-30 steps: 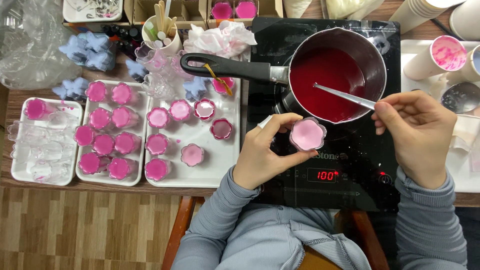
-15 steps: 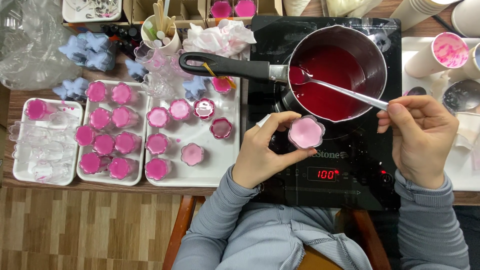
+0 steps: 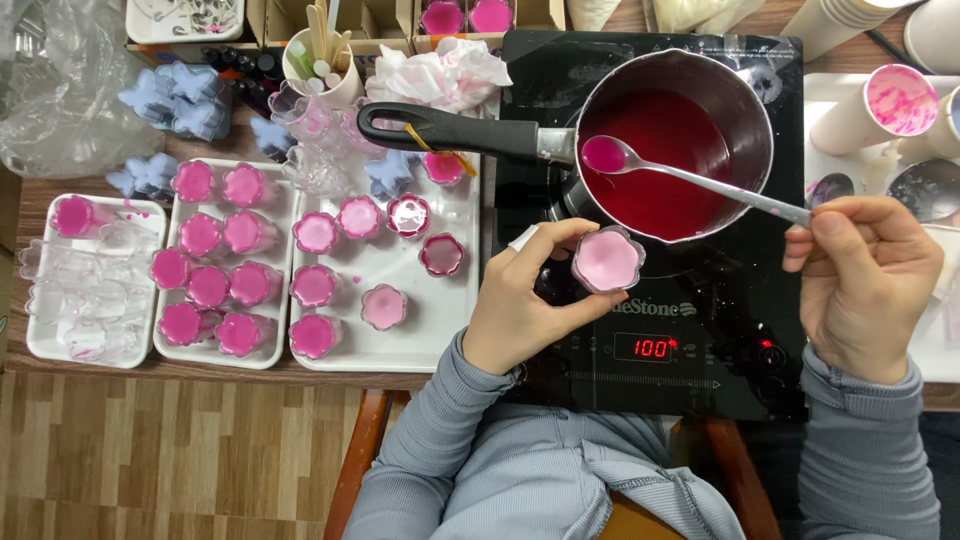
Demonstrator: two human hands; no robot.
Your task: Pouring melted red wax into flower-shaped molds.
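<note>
While the left hand (image 3: 520, 300) grips a pale-pink filled cup (image 3: 607, 259) at centre, the right hand (image 3: 865, 280) pinches a spoon (image 3: 700, 180) of pink liquid over the red-filled pot (image 3: 672, 145).

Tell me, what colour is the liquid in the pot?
Deep red liquid, seen in the head view.

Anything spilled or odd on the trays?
Yes: pink drips spot the left tray beside its filled mould, and fainter specks mark the middle-right tray. The crumpled tissue behind the saucepan handle is pink-stained.
</note>
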